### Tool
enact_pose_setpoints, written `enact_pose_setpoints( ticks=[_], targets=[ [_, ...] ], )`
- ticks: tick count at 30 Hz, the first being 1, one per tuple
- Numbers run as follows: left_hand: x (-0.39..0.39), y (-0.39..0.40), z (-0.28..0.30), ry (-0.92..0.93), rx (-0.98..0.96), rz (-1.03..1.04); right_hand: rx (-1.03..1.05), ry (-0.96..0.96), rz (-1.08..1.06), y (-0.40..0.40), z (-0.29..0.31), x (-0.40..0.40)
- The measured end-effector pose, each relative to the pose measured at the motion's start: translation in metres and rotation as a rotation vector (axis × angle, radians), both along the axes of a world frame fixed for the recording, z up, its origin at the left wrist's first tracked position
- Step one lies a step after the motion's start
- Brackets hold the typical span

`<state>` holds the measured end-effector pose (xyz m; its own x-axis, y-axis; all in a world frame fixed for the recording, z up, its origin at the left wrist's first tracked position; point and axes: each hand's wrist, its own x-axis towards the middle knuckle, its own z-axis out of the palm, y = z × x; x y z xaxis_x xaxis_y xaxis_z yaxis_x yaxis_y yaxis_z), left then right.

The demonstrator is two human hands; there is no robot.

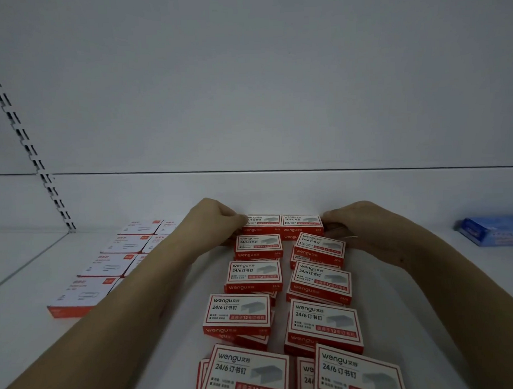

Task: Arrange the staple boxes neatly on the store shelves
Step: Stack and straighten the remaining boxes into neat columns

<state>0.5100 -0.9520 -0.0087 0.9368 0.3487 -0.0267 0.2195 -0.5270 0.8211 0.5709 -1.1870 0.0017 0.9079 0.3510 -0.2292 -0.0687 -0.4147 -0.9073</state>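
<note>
white shelf | staple boxes | white-orange boxes | blue box

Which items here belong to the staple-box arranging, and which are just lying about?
Job:
- red staple boxes in two columns
- back pair, held between left hand and right hand
- shelf

Bystanders:
- white boxes, left
- blue box, right

Red-and-white staple boxes in two uneven, seemingly stacked columns on the white shelf.
</note>
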Motion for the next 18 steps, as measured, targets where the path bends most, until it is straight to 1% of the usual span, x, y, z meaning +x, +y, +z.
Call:
enact_pose_setpoints(
  ticks=[2,3,4,6,9,11,18],
  targets=[
    [-0.003,0.002,0.004,-0.027,0.146,-0.004,-0.134,-0.107,-0.013,-0.003,0.002,0.0],
    [-0.006,0.003,0.007,-0.038,0.178,-0.022,-0.191,-0.155,-0.014,-0.006,0.003,0.0],
    [-0.01,0.004,0.011,-0.033,0.167,-0.066,-0.233,-0.176,0.002,-0.01,0.006,-0.001],
    [-0.016,0.004,0.016,0.03,0.104,-0.205,-0.293,-0.15,0.092,-0.015,0.01,-0.003],
    [-0.02,0.004,0.019,0.116,0.139,-0.349,-0.398,-0.123,0.241,-0.019,0.014,-0.006],
    [-0.02,0.006,0.019,0.109,0.137,-0.382,-0.419,-0.144,0.269,-0.02,0.014,-0.006],
    [-0.019,0.013,0.015,0.094,0.19,-0.476,-0.363,-0.165,0.386,-0.023,0.011,-0.009]
  ],
)
